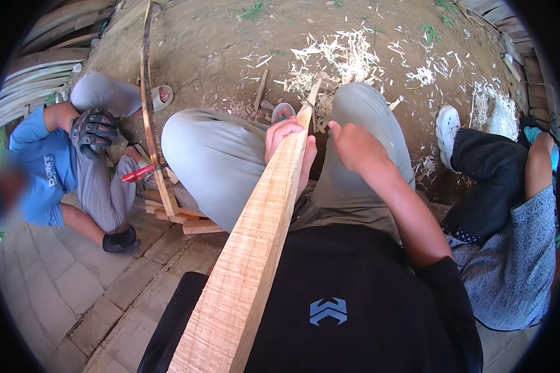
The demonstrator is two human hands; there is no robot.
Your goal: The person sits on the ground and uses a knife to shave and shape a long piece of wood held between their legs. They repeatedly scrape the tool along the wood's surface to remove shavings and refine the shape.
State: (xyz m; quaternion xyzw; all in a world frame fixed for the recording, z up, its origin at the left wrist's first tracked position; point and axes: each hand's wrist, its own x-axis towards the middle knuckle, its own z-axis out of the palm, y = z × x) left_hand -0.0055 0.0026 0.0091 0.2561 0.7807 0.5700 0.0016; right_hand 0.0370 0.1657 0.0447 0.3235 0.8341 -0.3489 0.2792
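A long squared length of pale wood (249, 255) slants up from the lower edge, over my black shirt and between my knees. Its far end narrows to a carved tip (315, 92). My left hand (282, 138) is wrapped round the wood just short of that tip, fingers on its left side. My right hand (359, 149) is closed in a fist to the right of the tip, above my right thigh. A thin dark knife blade (313, 110) shows against the wood, pointing from the fist; the fist hides its handle.
Pale shavings (342, 59) litter the dirt floor ahead. At left sits a person in a blue shirt (50, 180) and dark gloves, beside a long curved wood strip (148, 93) and a red-handled tool (139, 174). Another person's dark trouser leg (488, 174) is close on my right.
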